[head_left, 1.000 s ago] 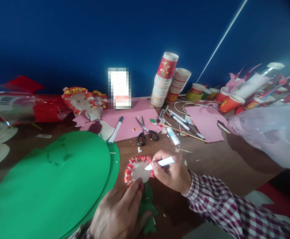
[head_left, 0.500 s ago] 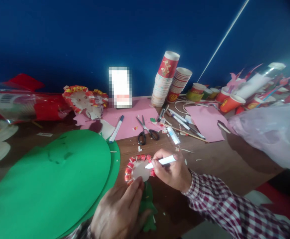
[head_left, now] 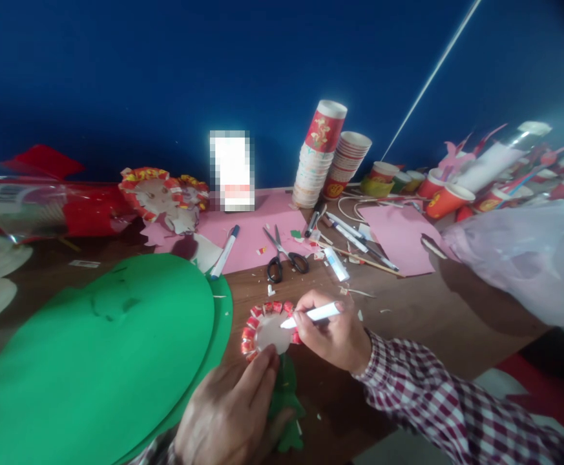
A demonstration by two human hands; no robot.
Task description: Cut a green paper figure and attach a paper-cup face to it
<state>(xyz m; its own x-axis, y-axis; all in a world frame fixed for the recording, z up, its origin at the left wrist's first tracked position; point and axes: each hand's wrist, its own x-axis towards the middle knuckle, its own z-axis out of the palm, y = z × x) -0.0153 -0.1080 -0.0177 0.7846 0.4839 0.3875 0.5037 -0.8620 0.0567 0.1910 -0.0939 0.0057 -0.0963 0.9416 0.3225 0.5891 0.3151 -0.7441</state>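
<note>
A paper flower point(head_left: 270, 330) with a round white centre and curled red-and-gold petals lies on the brown table. Its green paper stem and leaf piece point(head_left: 289, 403) runs down towards me. My left hand point(head_left: 236, 403) grips the flower's lower edge, fingertips pressed on the rim; the thumb is blurred over the green paper. Pinched in my right hand point(head_left: 333, 332) is a white marker point(head_left: 318, 314), held like a pen. Its tip points left, at or just above the white centre; I cannot tell whether it touches. Some right-hand petals are hidden behind my fingers.
Large green paper ovals point(head_left: 112, 349) cover the left side. Beyond the flower lie black-handled scissors point(head_left: 282, 255), a capped marker point(head_left: 225, 252), a small white tube point(head_left: 336, 265) and paper scraps. Stacked paper cups point(head_left: 313, 155) stand by the blue wall. A plastic bag point(head_left: 519, 258) sits right.
The marker's tip has shifted very slightly left over the flower's white centre. My left hand stays on the rim, and the whole view has drifted a little.
</note>
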